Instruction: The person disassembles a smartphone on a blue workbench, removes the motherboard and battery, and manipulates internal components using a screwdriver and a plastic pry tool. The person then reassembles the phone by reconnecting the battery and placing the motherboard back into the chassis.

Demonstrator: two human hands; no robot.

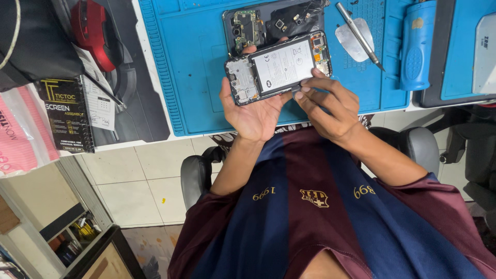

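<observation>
In the head view, near the top middle of the frame, the left hand (253, 111) cups an opened black phone with its white battery and small circuit boards showing (278, 67), fingers curled round its edge. The right hand (326, 106) pinches the phone's lower edge with fingertips pressed close together. Above it a second opened dark phone body (271, 26) lies on the blue rubber work mat (191, 57). The phone sits past the mat's edge, over the white tiled floor (134, 186), so a loose grip could let it slip, fall and break.

A single head-worn camera looks steeply down and back toward the wearer's own torso, close above the left hand (250, 111) and right hand (325, 106); the blue work mat (196, 62) lies just beyond their grip, upper frame.
</observation>
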